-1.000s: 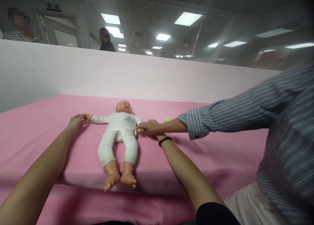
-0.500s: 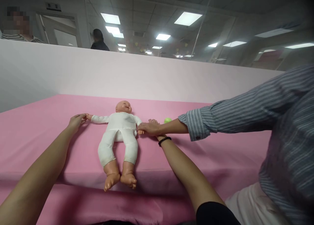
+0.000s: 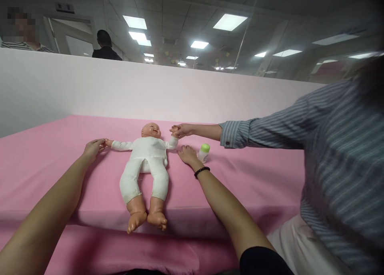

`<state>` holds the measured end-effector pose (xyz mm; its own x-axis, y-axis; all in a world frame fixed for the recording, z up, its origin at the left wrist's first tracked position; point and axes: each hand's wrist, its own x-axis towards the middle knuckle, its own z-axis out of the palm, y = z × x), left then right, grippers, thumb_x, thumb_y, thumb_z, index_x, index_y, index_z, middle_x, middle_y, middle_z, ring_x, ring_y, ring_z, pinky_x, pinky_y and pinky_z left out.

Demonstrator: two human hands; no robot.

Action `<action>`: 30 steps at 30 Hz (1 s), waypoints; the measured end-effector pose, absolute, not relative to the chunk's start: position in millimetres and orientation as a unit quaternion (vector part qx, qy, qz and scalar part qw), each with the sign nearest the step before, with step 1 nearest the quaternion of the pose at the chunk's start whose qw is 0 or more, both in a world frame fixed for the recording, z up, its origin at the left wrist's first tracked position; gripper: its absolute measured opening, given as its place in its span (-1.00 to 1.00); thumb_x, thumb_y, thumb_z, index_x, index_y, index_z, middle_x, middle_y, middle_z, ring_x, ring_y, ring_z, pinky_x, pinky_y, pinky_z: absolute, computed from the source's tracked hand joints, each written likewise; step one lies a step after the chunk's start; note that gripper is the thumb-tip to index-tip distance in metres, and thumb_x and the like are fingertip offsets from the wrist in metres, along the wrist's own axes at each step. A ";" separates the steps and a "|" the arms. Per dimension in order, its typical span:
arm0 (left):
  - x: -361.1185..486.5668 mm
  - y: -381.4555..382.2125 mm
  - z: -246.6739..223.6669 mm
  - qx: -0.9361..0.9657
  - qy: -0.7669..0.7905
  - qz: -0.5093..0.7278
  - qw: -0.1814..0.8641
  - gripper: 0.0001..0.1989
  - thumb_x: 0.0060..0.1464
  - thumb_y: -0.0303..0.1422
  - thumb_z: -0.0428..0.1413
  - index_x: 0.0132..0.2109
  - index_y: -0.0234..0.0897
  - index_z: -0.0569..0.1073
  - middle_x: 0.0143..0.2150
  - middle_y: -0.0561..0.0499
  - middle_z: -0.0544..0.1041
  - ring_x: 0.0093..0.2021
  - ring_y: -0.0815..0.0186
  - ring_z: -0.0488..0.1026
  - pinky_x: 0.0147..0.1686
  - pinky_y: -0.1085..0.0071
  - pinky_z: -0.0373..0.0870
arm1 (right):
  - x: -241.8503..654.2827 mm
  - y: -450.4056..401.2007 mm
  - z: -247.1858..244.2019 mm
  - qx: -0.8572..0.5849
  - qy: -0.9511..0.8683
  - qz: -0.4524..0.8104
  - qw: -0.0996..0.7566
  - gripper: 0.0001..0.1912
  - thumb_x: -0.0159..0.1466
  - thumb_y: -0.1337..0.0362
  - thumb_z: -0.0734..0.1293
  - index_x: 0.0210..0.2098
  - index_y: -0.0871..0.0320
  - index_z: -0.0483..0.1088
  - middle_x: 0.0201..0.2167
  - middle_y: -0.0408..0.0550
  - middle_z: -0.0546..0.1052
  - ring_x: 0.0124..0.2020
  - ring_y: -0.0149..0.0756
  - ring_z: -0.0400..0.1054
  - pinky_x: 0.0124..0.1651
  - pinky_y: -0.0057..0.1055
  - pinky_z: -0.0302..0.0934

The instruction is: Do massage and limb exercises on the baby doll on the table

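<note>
A baby doll (image 3: 148,155) in a white cloth suit lies on its back on a pink-covered table (image 3: 99,187), its feet towards me. My left hand (image 3: 94,149) pinches the doll's hand on the left side, and that doll arm is stretched out sideways. Lying on the cloth to the right of the doll, my right hand (image 3: 188,154) has its fingers spread and holds nothing. Just right of it stands a small bottle (image 3: 204,153) with a green cap. A co-worker's hand (image 3: 184,129) grips the doll's other arm near the wrist, and that arm is bent upward.
The co-worker in a striped shirt (image 3: 333,135) leans in from the right, the arm reaching over the table. A white partition (image 3: 180,93) runs along the back, with glass above it. Two people (image 3: 106,47) are beyond it on the left.
The co-worker's hand has left my right hand and lifted the doll's arm up and back. The bottle, mostly hidden before, now shows. My own hands stay in place.
</note>
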<state>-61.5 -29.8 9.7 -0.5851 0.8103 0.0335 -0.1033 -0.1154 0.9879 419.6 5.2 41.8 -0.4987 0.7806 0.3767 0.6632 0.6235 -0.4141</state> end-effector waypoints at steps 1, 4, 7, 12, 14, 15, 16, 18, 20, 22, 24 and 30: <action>-61.2 -30.5 10.0 0.308 0.573 0.681 0.336 -0.82 -0.10 -0.45 0.27 -0.26 -0.35 0.56 -0.26 -0.12 0.58 -0.36 0.34 0.53 -0.44 0.52 0.53 | 420.7 -0.8 30.0 -0.478 -0.834 0.098 0.258 -0.66 0.43 0.25 0.21 -0.03 0.37 0.51 0.03 0.27 0.58 0.08 -0.13 0.42 0.16 -0.29 0.26; -59.8 -32.0 11.1 0.303 0.574 0.681 0.340 -0.83 -0.08 -0.46 0.26 -0.25 -0.36 0.55 -0.26 -0.12 0.58 -0.35 0.34 0.54 -0.42 0.51 0.54 | 421.0 -13.1 5.8 -0.626 -0.758 0.061 0.175 -0.53 0.48 0.10 0.18 0.16 0.34 0.43 0.23 0.40 0.44 0.28 0.11 0.30 0.30 -0.03 0.12; -58.4 -33.2 12.3 0.300 0.575 0.682 0.339 -0.84 -0.06 -0.47 0.26 -0.25 -0.36 0.56 -0.26 -0.12 0.58 -0.34 0.34 0.55 -0.40 0.51 0.55 | 419.0 -13.8 3.3 -0.652 -0.745 0.055 0.131 -0.45 0.50 0.00 0.11 0.26 0.25 0.35 0.34 0.33 0.34 0.37 0.14 0.19 0.36 0.00 0.03; -56.5 -35.0 14.1 0.296 0.576 0.684 0.337 -0.85 -0.09 -0.48 0.26 -0.27 -0.35 0.57 -0.27 -0.11 0.58 -0.34 0.33 0.54 -0.42 0.51 0.54 | 417.6 -9.9 7.6 -0.650 -0.748 0.058 0.125 -0.40 0.49 -0.01 0.07 0.29 0.28 0.32 0.35 0.36 0.31 0.38 0.22 0.15 0.37 0.07 -0.01; -56.0 -35.3 14.6 0.295 0.575 0.685 0.338 -0.86 -0.09 -0.49 0.26 -0.29 -0.34 0.57 -0.27 -0.11 0.59 -0.34 0.33 0.54 -0.43 0.51 0.54 | 417.3 -9.9 6.5 -0.651 -0.747 0.056 0.123 -0.40 0.49 -0.01 0.07 0.29 0.26 0.33 0.35 0.36 0.31 0.39 0.20 0.14 0.37 0.06 0.00; -55.8 -35.3 14.7 0.296 0.575 0.684 0.338 -0.86 -0.09 -0.49 0.26 -0.29 -0.34 0.57 -0.27 -0.11 0.59 -0.34 0.33 0.54 -0.43 0.52 0.54 | 417.2 -10.2 6.0 -0.652 -0.747 0.054 0.122 -0.41 0.49 -0.01 0.07 0.28 0.26 0.34 0.35 0.35 0.32 0.39 0.19 0.14 0.37 0.05 0.00; -55.7 -35.3 14.7 0.296 0.575 0.684 0.338 -0.86 -0.09 -0.49 0.26 -0.29 -0.35 0.57 -0.27 -0.11 0.59 -0.34 0.34 0.54 -0.43 0.52 0.54 | 417.2 -10.7 5.9 -0.652 -0.747 0.053 0.122 -0.41 0.49 -0.01 0.06 0.28 0.26 0.34 0.34 0.35 0.32 0.38 0.19 0.15 0.37 0.05 0.01; -55.6 -35.4 14.7 0.298 0.575 0.683 0.339 -0.86 -0.09 -0.49 0.26 -0.28 -0.35 0.56 -0.27 -0.11 0.59 -0.34 0.34 0.54 -0.43 0.53 0.53 | 417.6 -12.0 7.2 -0.649 -0.749 0.054 0.121 -0.40 0.50 -0.01 0.06 0.29 0.28 0.34 0.35 0.36 0.32 0.38 0.20 0.16 0.37 0.06 0.01; -55.5 -35.5 14.5 0.299 0.574 0.683 0.338 -0.86 -0.08 -0.49 0.25 -0.28 -0.35 0.56 -0.26 -0.11 0.59 -0.34 0.34 0.54 -0.44 0.53 0.54 | 418.8 -13.4 9.8 -0.646 -0.752 0.065 0.113 -0.36 0.50 -0.01 0.04 0.34 0.29 0.29 0.40 0.35 0.27 0.41 0.22 0.12 0.39 0.07 -0.01; -55.3 -35.7 14.4 0.298 0.573 0.686 0.335 -0.87 -0.07 -0.50 0.25 -0.28 -0.35 0.57 -0.26 -0.12 0.58 -0.34 0.35 0.54 -0.43 0.54 0.54 | 420.2 -14.8 12.0 -0.643 -0.756 0.079 0.097 -0.33 0.51 -0.01 0.03 0.40 0.32 0.22 0.44 0.35 0.21 0.47 0.20 0.04 0.43 0.05 -0.06; -54.9 -36.1 14.7 0.296 0.574 0.686 0.334 -0.87 -0.07 -0.50 0.25 -0.28 -0.35 0.56 -0.26 -0.12 0.58 -0.34 0.35 0.54 -0.43 0.55 0.54 | 421.2 -15.9 12.0 -0.642 -0.756 0.093 0.082 -0.31 0.51 0.01 0.03 0.43 0.36 0.16 0.46 0.37 0.18 0.50 0.18 -0.01 0.45 0.01 -0.09; -50.3 -39.1 18.4 0.296 0.580 0.682 0.334 -0.88 -0.07 -0.50 0.23 -0.29 -0.34 0.55 -0.30 -0.11 0.57 -0.37 0.34 0.53 -0.47 0.52 0.53 | 422.6 -13.7 1.9 -0.646 -0.750 0.108 0.092 -0.29 0.46 -0.02 0.16 0.35 0.46 0.26 0.38 0.56 0.25 0.42 0.38 0.13 0.38 0.16 0.07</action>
<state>-50.3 -39.1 18.4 -0.6017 0.7985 0.0163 -0.1122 -0.1048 0.9881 422.6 -13.7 1.9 -0.1496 0.9888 -0.0023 0.9491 0.1429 -0.2805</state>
